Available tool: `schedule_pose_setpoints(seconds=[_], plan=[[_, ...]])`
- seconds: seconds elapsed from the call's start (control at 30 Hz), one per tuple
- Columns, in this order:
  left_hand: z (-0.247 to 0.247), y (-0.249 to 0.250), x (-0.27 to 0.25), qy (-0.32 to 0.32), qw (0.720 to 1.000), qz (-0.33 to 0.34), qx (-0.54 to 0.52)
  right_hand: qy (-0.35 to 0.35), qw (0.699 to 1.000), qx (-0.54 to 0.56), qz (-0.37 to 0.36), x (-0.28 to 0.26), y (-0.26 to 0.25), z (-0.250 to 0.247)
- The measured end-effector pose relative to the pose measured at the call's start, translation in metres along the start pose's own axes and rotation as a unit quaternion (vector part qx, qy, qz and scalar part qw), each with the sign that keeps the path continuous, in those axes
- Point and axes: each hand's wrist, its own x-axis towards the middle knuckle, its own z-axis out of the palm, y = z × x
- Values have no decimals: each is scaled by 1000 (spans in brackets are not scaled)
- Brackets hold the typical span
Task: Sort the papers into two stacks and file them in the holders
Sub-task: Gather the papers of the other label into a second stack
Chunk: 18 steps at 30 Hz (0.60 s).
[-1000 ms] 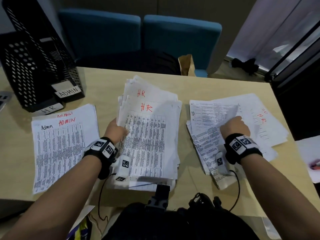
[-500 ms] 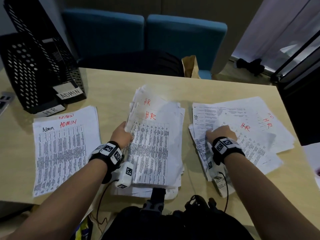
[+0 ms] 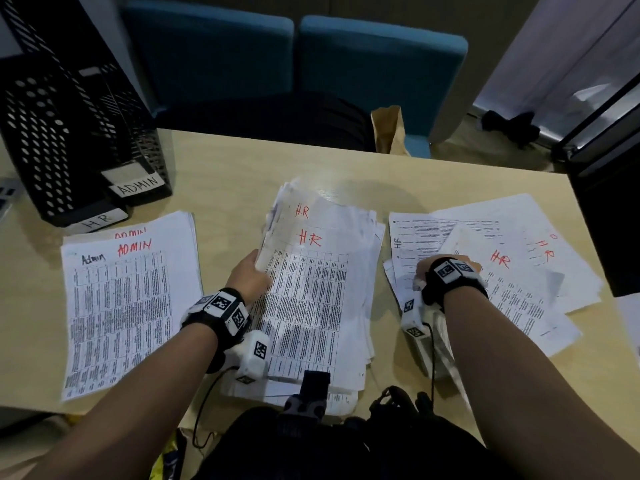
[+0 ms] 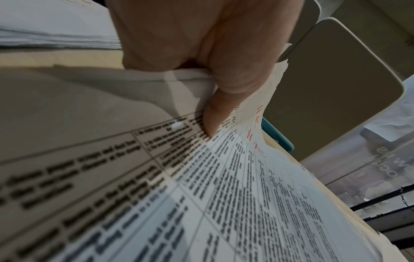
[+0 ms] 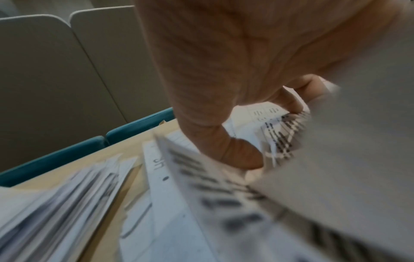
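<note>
Three groups of papers lie on the table (image 3: 225,174). The ADMIN stack (image 3: 128,299) rests flat at the left. My left hand (image 3: 254,271) grips the left edge of the thick HR stack (image 3: 318,292) in the middle, thumb on top (image 4: 210,124), and that edge is raised. At the right my right hand (image 3: 424,271) pinches a sheet (image 5: 336,150) from the loose spread of HR papers (image 3: 512,258). Two black mesh holders stand at the far left, one labelled ADMIN (image 3: 136,185), one labelled HR (image 3: 98,218).
Two blue chairs (image 3: 346,64) stand behind the table's far edge, with a brown paper bag (image 3: 389,133) between table and chair. A dark cabinet (image 3: 609,209) borders the table's right side. Another white sheet (image 3: 630,313) lies at the right edge.
My right hand has pulled back toward me and to the left, dragging a sheet marked HR with it. My left hand has lifted the middle stack's left edge higher.
</note>
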Motion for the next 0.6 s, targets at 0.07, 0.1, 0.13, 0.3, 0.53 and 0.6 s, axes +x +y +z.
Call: schedule_pose_setpoints(seconds=[0.07,0.1,0.13,0.3,0.53,0.6], plan=[[-1,-1,1,-3,1000,-1,3,-6,1000,-19,-9,0,-5,3],[0,-2,2,-3,1000,-1,5,-13,1000,-14,-9,-2,-7,5],[-1,-2,2,-3,1000,-1,8,-18,1000,-1,-5,-1,-7,8],[-1,-1,2,-10,1000,12,27,26,980,176,88,14,-3,24],[1,-2,-3,-14,999,13,44,120,917,334,184,36,-20,31],[2,-2,-4,-14,999,11,45,109,924,321,180,37,-18,31]])
